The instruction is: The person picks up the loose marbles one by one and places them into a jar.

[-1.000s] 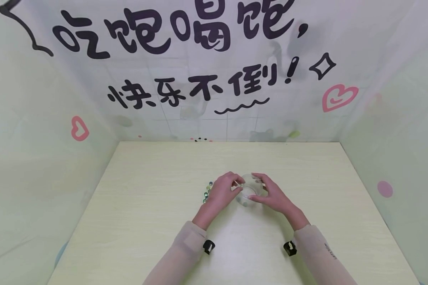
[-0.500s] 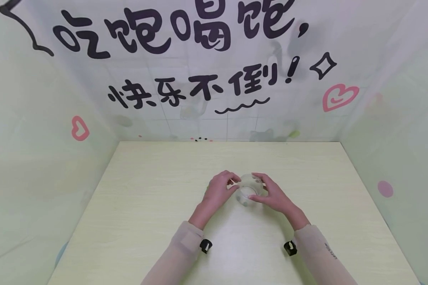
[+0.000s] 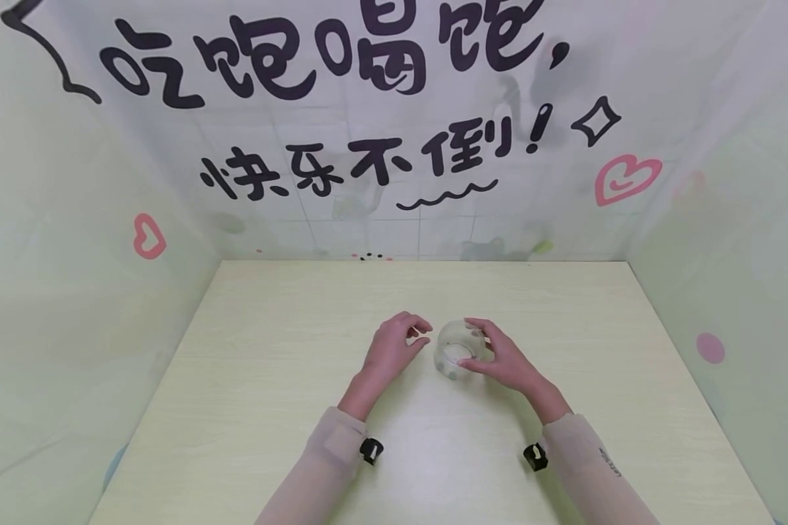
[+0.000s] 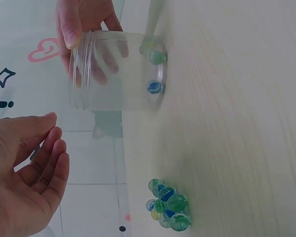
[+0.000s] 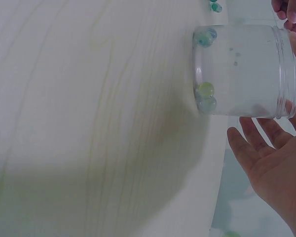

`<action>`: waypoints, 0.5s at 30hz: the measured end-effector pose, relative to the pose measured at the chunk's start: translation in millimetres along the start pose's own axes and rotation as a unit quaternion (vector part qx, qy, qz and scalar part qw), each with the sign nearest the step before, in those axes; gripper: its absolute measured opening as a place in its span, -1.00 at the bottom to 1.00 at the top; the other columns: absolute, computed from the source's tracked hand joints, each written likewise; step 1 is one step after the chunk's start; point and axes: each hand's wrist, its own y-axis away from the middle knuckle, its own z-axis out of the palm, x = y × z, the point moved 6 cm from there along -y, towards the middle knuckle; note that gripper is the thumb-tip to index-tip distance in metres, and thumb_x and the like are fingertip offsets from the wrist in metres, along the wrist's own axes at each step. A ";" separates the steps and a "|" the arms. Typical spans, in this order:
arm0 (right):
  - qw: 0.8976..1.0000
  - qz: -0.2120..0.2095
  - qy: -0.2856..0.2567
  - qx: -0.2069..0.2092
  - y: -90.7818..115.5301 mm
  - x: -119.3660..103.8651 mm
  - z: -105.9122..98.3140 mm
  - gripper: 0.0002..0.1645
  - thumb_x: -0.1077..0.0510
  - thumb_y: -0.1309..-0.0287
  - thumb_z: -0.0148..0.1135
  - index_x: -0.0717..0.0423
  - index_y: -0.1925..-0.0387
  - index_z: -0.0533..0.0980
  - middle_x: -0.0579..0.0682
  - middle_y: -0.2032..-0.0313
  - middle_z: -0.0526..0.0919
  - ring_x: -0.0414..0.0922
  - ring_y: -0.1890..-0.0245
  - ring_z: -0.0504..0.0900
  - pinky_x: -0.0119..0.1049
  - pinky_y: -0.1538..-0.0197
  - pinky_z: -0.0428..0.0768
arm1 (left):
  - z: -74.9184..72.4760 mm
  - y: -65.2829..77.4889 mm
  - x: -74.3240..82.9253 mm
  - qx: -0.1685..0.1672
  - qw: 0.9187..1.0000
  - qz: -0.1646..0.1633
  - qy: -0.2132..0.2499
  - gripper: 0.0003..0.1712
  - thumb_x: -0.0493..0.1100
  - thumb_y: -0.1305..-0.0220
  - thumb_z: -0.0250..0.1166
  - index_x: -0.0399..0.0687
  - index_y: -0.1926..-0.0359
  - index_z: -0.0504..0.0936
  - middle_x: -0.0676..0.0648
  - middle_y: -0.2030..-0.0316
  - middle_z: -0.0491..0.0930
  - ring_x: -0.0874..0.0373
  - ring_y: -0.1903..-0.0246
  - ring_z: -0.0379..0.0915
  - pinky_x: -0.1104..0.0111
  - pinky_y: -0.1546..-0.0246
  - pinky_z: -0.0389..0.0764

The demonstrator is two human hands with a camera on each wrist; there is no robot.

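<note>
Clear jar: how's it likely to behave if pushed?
The clear jar is probably stiff, given its crisp round shape. It may slide before tipping, standing upright on a wide bottom. Its few round marbles could roll inside.

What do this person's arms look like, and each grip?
The left sleeve and right sleeve are pale beige, the right with small dark lettering. Each has a small black gadget on its inner side. The left grip and right grip are bare hands.
</note>
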 end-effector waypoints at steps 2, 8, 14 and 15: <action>1.000 -0.001 0.003 0.000 0.2 -0.4 -0.2 -0.07 0.03 -0.15 0.44 0.14 -0.44 0.19 0.23 -0.42 0.29 0.23 -0.44 0.25 0.24 -0.39 0.35 | -1.9 0.3 -2.6 0.002 1.000 -0.004 0.003 -0.82 -0.20 -0.27 0.38 0.01 0.10 0.71 0.00 0.16 0.68 0.12 0.17 0.59 0.31 0.10 0.65; 1.000 -0.003 0.006 -0.001 0.4 -1.0 -0.6 -0.06 0.04 -0.14 0.44 0.14 -0.44 0.18 0.23 -0.42 0.29 0.24 -0.43 0.26 0.22 -0.39 0.36 | -10.2 2.4 -10.5 0.007 1.000 -0.020 0.015 -0.83 -0.20 -0.27 0.38 -0.01 0.11 0.71 -0.01 0.17 0.67 0.10 0.16 0.58 0.28 0.08 0.65; 1.000 -0.007 0.007 -0.002 0.4 -1.3 -0.7 -0.06 0.04 -0.15 0.43 0.15 -0.45 0.17 0.24 -0.42 0.28 0.24 -0.44 0.25 0.22 -0.40 0.35 | -18.5 4.6 -18.4 0.014 0.999 -0.035 0.023 -0.84 -0.21 -0.27 0.38 -0.02 0.11 0.72 -0.03 0.18 0.67 0.06 0.16 0.59 0.26 0.09 0.66; 1.000 -0.007 0.007 -0.002 0.4 -1.3 -0.6 -0.06 0.03 -0.16 0.43 0.15 -0.45 0.17 0.23 -0.43 0.28 0.24 -0.44 0.24 0.21 -0.40 0.35 | -19.6 4.9 -19.9 0.015 0.999 -0.038 0.022 -0.83 -0.21 -0.27 0.38 -0.03 0.11 0.71 -0.03 0.18 0.67 0.06 0.16 0.59 0.26 0.10 0.66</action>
